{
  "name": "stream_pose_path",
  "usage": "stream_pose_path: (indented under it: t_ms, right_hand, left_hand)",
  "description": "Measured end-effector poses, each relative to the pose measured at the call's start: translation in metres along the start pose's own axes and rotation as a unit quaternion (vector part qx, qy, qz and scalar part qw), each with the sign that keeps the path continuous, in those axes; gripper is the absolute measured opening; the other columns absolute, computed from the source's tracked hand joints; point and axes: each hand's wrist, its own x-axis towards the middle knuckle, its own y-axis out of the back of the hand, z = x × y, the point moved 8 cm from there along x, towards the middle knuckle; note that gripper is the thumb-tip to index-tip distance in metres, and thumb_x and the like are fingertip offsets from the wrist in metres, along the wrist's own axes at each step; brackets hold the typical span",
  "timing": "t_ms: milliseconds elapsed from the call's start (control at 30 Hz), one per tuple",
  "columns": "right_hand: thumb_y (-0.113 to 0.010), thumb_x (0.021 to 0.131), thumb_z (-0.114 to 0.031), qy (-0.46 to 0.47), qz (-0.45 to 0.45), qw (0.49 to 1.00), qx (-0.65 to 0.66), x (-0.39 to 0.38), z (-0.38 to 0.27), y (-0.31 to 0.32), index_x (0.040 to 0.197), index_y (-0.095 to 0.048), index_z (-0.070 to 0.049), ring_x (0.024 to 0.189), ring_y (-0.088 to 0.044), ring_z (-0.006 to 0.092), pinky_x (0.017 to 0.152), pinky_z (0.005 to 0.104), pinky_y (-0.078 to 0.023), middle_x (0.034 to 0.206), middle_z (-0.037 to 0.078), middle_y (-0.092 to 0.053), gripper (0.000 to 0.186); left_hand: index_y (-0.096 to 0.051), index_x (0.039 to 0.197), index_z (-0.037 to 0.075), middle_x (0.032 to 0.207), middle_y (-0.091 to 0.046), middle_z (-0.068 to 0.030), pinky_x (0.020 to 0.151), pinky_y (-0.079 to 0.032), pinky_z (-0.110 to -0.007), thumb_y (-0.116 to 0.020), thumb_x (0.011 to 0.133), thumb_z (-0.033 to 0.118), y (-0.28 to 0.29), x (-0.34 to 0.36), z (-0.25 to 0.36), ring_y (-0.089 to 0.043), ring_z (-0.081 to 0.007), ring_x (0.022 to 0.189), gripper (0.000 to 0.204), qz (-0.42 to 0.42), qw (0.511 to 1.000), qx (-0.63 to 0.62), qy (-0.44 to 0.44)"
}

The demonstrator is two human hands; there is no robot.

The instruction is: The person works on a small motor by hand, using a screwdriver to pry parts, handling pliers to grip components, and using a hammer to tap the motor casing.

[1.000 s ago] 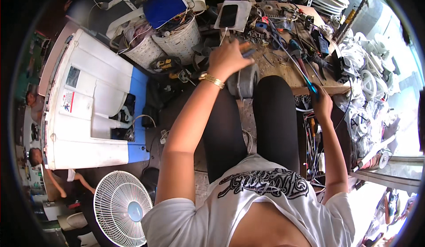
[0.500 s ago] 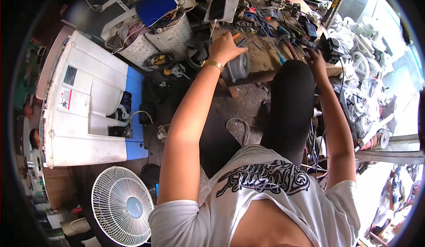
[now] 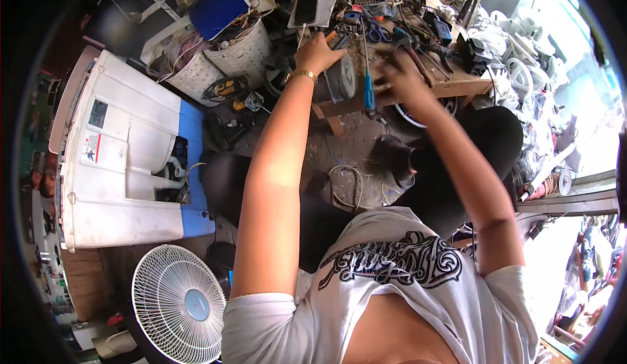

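Note:
At the near left corner of the wooden workbench [image 3: 450, 88], my left hand [image 3: 316, 56] is closed around a tool showing an orange and a dark end. Just beneath it is a grey round part with a rim [image 3: 345, 75]; whether my hand touches it is unclear. My right hand [image 3: 408, 80], smeared by motion, is over the front edge, its fingers too blurred to read. Between my hands, a screwdriver with a blue handle [image 3: 369, 93] points its shaft away, handle past the bench edge. Farther back are blue-handled scissors [image 3: 377, 32].
A phone [image 3: 306, 9] lies at the back left of the bench. Black box-like parts [image 3: 475, 54] sit at its right end, beside piled white plastic parts [image 3: 522, 63]. Perforated white baskets [image 3: 243, 50], a power drill [image 3: 225, 88] and a fan [image 3: 179, 302] are at left.
My right hand has swung left from the bench's right side. The screwdriver has shifted left and straightened. My right knee has moved aside to the right, uncovering the bench front. My left hand keeps its grip.

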Motion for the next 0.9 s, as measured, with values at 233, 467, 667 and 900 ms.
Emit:
stream_pose_path:
  t_ms: [233,467,667,900]
  right_hand:
    - [-0.065,0.088,-0.059,-0.111,0.099,0.989,-0.021,0.049,0.107,-0.097,0.150,-0.038,-0.005,0.126,-0.053,0.0372,0.103,0.0439,-0.045,0.132,0.026,-0.056,0.086]
    - [-0.064,0.087,-0.064,-0.189,0.003,0.978,0.090,0.036,0.103,-0.091,0.154,-0.030,-0.018,0.124,-0.053,0.0353,0.088,0.0541,-0.051,0.145,0.016,-0.049,0.088]
    - [-0.076,0.084,-0.051,-0.100,0.028,0.986,0.130,0.039,0.089,-0.105,0.145,-0.040,-0.009,0.108,-0.061,0.0275,0.081,0.0410,-0.054,0.127,0.016,-0.059,0.082]
    - [-0.088,0.068,-0.041,0.078,0.109,0.987,-0.092,0.018,0.073,-0.115,0.135,-0.041,0.008,0.122,-0.052,0.0425,0.102,0.0444,-0.046,0.134,0.030,-0.044,0.095]
  left_hand:
    - [-0.061,0.123,0.002,0.123,-0.065,-0.0219,0.093,-0.050,-0.043,-0.073,0.075,0.053,-0.017,0.000,-0.049,-0.064,-0.0357,0.112,0.071,0.013,0.975,-0.219,0.037]
    - [-0.068,0.116,0.001,0.113,-0.068,-0.0139,0.088,-0.051,-0.035,-0.072,0.082,0.057,-0.093,0.019,-0.083,-0.065,-0.0222,0.101,0.066,-0.193,0.874,-0.426,0.134]
    - [-0.068,0.101,-0.001,0.094,-0.068,-0.0093,0.076,-0.049,-0.034,-0.076,0.079,0.052,-0.077,-0.012,-0.085,-0.064,-0.0190,0.087,0.057,-0.132,0.889,-0.425,0.111]
    - [-0.055,0.109,0.000,0.093,-0.056,-0.0009,0.078,-0.047,-0.029,-0.077,0.080,0.019,-0.036,-0.070,-0.088,-0.053,-0.0122,0.083,0.041,0.028,0.826,-0.562,0.021]
